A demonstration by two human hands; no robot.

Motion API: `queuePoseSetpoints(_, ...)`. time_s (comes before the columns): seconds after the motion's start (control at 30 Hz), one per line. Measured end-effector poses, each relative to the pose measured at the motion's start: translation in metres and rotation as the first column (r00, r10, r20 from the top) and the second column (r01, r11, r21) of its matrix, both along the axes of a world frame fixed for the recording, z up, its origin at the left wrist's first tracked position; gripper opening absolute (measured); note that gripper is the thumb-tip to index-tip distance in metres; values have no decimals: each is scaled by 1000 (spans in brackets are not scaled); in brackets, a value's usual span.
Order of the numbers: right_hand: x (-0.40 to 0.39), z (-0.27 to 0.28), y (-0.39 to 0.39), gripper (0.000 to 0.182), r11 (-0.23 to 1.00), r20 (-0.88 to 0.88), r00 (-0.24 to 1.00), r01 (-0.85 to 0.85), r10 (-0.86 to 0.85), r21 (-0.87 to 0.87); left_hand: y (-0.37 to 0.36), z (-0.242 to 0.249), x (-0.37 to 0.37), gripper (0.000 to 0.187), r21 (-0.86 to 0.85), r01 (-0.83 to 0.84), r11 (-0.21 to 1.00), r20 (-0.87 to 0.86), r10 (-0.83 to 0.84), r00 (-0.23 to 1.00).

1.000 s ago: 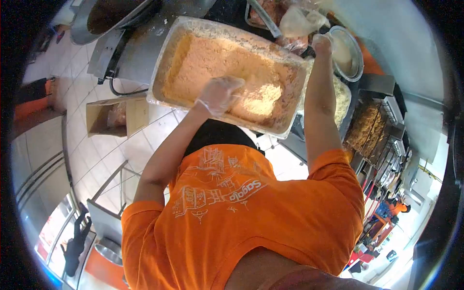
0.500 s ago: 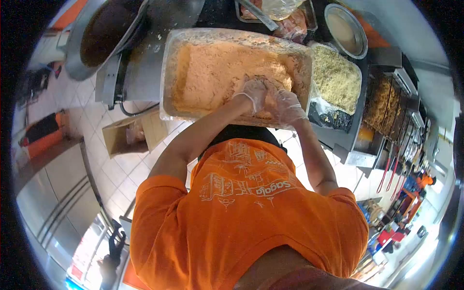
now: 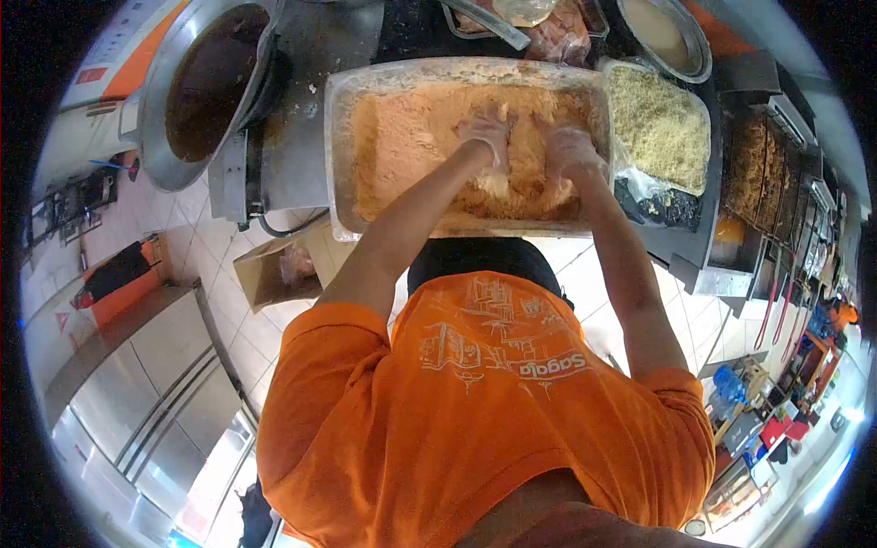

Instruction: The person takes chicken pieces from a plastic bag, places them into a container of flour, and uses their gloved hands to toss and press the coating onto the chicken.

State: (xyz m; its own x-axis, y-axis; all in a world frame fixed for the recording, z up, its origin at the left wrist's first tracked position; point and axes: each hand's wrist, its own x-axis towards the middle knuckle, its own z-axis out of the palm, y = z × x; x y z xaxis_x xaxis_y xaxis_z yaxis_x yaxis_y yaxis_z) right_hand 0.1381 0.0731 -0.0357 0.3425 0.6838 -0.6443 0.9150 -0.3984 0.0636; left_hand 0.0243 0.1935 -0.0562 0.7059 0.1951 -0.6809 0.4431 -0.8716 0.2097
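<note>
Inside clear rectangular tub (image 3: 340, 137), gloved left hand (image 3: 487, 132), right hand (image 3: 567, 146), grainy orange breading (image 3: 411, 146)

Big clear plastic tub (image 3: 340, 137) sits flat on the steel surface (image 3: 297, 128), long side across the view. It's filled with orange-tan breading flour (image 3: 406, 137), loose and lumpy, heaped unevenly, paler clumps near the middle-right, crumbs clinging to the tub walls.

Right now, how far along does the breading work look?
Done: the second tray beside the tub holds pale crumbs, heaped. In hand: the left hand and right hand, both gloved, press into the orange flour mix in the clear tub; what they press on is hidden. Left: bagged raw pieces sit in a tray behind the tub, not yet coated.
</note>
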Motion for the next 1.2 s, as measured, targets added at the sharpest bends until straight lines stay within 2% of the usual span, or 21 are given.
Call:
queuePoseSetpoints(0.03,6,-10,0,88,1000,-2,1000,5,-5,-5,2,-42,8,102,121,16,993,48,-22,999)
queuePoseSetpoints(0.07,12,-25,-1,82,992,-10,1000,-18,19,125,4,-67,15,96,243,26,970,95,-50,994)
queuePoseSetpoints(0.1,15,-26,0,75,966,-12,999,-40,44,255,7,-69,19,96,242,30,970,97,-55,994)
queuePoseSetpoints(0.2,26,-23,7,63,928,-95,995,59,-25,368,16,-70,22,65,240,-29,970,200,-20,980)
queuePoseSetpoints(0.27,43,-69,11,58,934,-68,986,165,-151,316,26,-60,16,46,-106,-129,986,180,146,973)
queuePoseSetpoints(0.43,47,-75,6,44,917,-80,938,347,-337,198,31,-58,-8,47,-252,-269,929,226,327,917)
queuePoseSetpoints(0.57,19,-52,8,30,914,-188,974,185,-124,360,40,-33,-43,46,-262,-311,913,265,378,887)
queuePoseSetpoints(0.6,3,-38,12,27,904,-188,976,174,-106,390,53,-57,-51,46,-254,-294,921,263,358,896)
queuePoseSetpoints(0.63,-8,-36,15,30,928,-173,981,140,-83,347,69,-103,-62,45,-160,-298,941,354,336,873)
queuePoseSetpoints(0.67,-18,-33,17,34,947,-160,985,104,-57,303,75,-107,-69,44,-111,-292,950,396,312,864)
queuePoseSetpoints(0.7,-31,-16,17,39,880,-231,967,203,-110,431,81,-111,-77,44,-61,-289,955,435,286,854)
queuePoseSetpoints(0.77,-41,8,14,45,780,-307,939,308,-156,545,78,-63,-98,44,-124,-237,964,510,267,818)
queuePoseSetpoints(0.8,-43,14,13,50,797,-354,914,361,-199,484,92,-77,-108,44,-118,-228,966,508,256,822)
queuePoseSetpoints(0.83,-42,19,13,55,811,-396,886,408,-241,420,110,-104,-123,44,-254,-190,948,362,275,891)
queuePoseSetpoints(0.9,-27,29,11,56,770,-391,866,471,-312,430,124,-101,-124,45,-384,-166,908,213,262,941)
queuePoseSetpoints(0.93,-12,28,11,57,749,-415,846,507,-335,427,124,-64,-118,45,-309,22,951,240,56,969)
queuePoseSetpoints(1.0,18,26,11,60,704,-462,802,574,-379,419,117,-1,-99,45,-219,220,951,250,-164,954)
queuePoseSetpoints(1.07,45,5,24,56,723,-313,737,666,-600,183,111,-4,-81,44,-14,281,960,217,-271,938)
queuePoseSetpoints(1.13,46,-56,28,53,644,-403,647,747,-647,165,109,-34,-64,45,180,268,946,202,-302,932)
queuePoseSetpoints(1.17,44,-73,29,50,744,-391,861,488,-324,457,110,-50,-57,45,233,265,936,215,-316,924)
queuePoseSetpoints(1.2,48,-89,35,49,738,-334,930,333,-154,587,113,-67,-49,46,283,265,922,224,-332,916)
